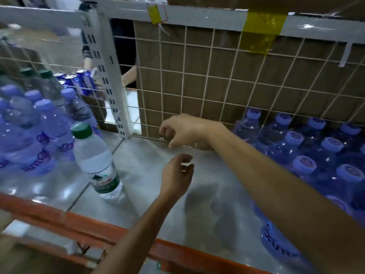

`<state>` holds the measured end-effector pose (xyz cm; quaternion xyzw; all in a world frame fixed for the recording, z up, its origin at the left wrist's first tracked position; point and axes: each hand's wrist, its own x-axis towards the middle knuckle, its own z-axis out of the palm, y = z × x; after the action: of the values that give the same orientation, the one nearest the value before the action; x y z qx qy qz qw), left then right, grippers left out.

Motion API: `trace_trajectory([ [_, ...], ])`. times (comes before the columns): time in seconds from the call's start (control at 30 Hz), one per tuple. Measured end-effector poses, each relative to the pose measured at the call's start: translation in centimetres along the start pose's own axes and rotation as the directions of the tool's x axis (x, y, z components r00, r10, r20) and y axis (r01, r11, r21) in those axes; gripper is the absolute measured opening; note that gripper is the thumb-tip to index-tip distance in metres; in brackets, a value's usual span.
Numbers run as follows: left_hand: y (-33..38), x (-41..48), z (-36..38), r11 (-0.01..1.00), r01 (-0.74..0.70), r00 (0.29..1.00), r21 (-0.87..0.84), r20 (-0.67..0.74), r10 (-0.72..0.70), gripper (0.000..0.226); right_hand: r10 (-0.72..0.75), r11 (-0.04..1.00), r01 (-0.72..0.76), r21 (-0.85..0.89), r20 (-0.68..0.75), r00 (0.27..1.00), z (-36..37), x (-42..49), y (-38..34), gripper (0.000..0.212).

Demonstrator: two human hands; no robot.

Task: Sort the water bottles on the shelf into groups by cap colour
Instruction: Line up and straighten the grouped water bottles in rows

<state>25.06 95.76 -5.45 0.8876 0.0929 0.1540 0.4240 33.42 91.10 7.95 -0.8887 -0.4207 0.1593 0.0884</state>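
A clear water bottle with a green cap (94, 155) stands alone on the metal shelf (146, 196), left of centre. To its left is a cluster of purple-capped bottles (47, 119), and behind them stand two more green-capped bottles (46, 75). A second group of purple-capped bottles (308, 155) fills the right side of the shelf. My left hand (175, 175) hovers over the bare middle of the shelf with loosely curled fingers, holding nothing. Just beyond it, near the back mesh, my right hand (183, 131) is likewise empty with its fingers apart.
A white wire mesh (197, 86) backed by cardboard closes the rear of the shelf. A slotted white upright (106, 76) divides the bays. Blue cans (83, 80) sit behind the left mesh. An orange beam (59, 218) edges the front. A person's arm (129, 76) shows behind.
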Motion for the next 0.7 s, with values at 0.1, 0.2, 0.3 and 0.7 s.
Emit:
trace_trajectory([
  [0.1, -2.9, -3.1, -3.8, 0.998, 0.065, 0.989, 0.029, -0.138, -0.060, 0.015, -0.112, 0.977, 0.099, 0.188, 0.063, 0.992, 4.1, 2.4, -2.9, 0.072],
  [0.2, -5.4, -5.5, -7.6, 0.965, 0.246, 0.947, 0.092, -0.236, -0.219, 0.014, -0.152, 0.894, 0.104, 0.436, 0.078, 0.985, 8.5, 4.7, -5.8, 0.095],
  [0.3, -7.7, -7.3, -10.8, 0.929, 0.339, 0.918, 0.148, -0.268, -0.293, 0.014, -0.136, 0.763, 0.115, 0.636, -0.016, 0.991, 12.4, 6.3, -8.5, 0.097],
  [0.7, -18.2, -7.0, -24.0, 0.944, 0.330, 0.867, 0.023, -0.403, -0.294, 0.035, 0.066, 0.716, 0.205, 0.667, -0.356, 0.932, 16.4, 13.5, -19.0, 0.061],
])
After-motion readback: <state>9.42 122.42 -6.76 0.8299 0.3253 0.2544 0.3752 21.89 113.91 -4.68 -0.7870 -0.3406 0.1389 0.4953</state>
